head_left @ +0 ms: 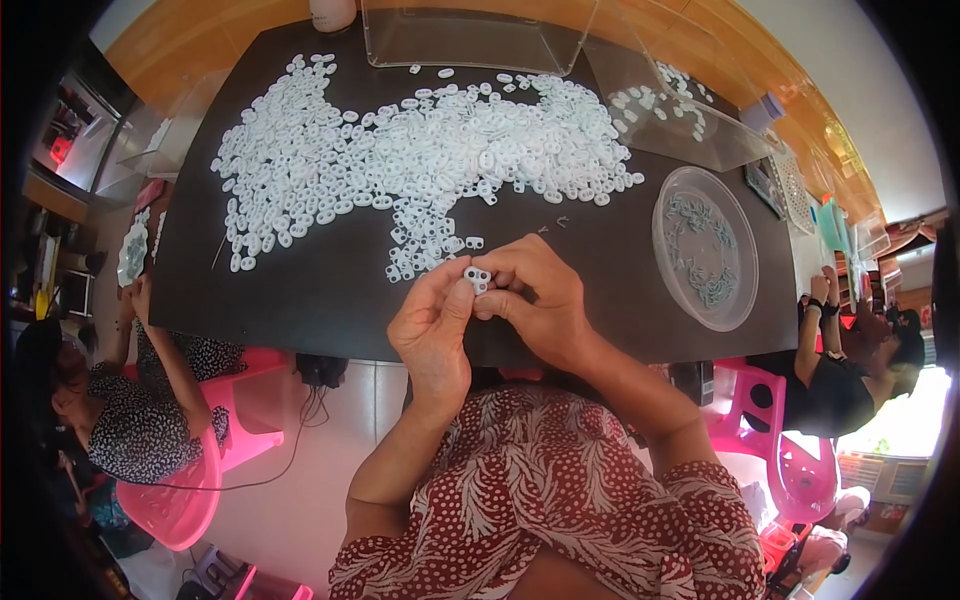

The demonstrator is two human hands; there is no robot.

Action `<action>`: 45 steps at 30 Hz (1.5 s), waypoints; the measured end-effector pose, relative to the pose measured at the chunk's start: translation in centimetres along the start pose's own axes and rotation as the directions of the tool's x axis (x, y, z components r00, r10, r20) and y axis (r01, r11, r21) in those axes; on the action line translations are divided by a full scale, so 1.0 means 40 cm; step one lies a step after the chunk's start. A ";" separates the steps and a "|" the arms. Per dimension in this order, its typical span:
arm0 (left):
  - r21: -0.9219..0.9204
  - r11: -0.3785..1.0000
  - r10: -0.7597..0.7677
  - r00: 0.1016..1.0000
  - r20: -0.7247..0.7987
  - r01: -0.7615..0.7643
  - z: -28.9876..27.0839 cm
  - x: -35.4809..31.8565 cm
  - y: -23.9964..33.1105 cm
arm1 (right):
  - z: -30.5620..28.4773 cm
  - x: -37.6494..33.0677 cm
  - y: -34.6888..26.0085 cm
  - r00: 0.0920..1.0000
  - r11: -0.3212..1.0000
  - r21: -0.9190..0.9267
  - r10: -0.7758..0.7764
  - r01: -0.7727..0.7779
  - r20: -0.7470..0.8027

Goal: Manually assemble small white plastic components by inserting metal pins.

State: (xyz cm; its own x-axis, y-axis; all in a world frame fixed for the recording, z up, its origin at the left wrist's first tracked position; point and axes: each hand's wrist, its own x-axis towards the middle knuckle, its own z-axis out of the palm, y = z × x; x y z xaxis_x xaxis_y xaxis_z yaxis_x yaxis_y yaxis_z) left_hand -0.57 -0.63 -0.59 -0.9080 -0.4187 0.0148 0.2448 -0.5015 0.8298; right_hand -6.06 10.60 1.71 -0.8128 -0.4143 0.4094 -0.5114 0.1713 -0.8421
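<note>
Above the near part of the dark table, my two hands meet around a small white plastic piece with dark round holes (pixel 477 280). My left hand (pixel 437 325) pinches it between thumb and fingers from the left. My right hand (pixel 537 300) is closed on its right side, thumb and index finger against it. Whether a smaller part is between the fingers, I cannot tell. Just beyond my hands lies a small cluster of similar white pieces (pixel 420 237), joining a wide heap of white oval pieces (pixel 430 150).
A round clear plastic dish (pixel 706 318) of small greyish metal-like parts stands on the right of the table (pixel 320 290). Clear bins (pixel 480 40) line the far edge. One person (pixel 150 410) sits at left, another (pixel 840 370) at right, on pink chairs.
</note>
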 end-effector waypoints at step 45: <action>0.189 0.963 0.185 0.982 0.041 -0.190 -0.005 -0.024 -0.016 | 0.016 -0.034 -0.003 0.974 0.980 -0.094 -0.188 0.177 -0.125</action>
State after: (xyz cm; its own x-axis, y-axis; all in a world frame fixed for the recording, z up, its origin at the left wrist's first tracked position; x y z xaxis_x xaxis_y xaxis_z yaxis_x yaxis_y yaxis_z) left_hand 0.22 -0.06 -1.24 -0.8602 -0.4726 0.1914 0.3438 -0.2604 0.9022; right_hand -4.73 10.57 1.04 -0.7307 -0.3240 0.6009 -0.6710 0.1788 -0.7196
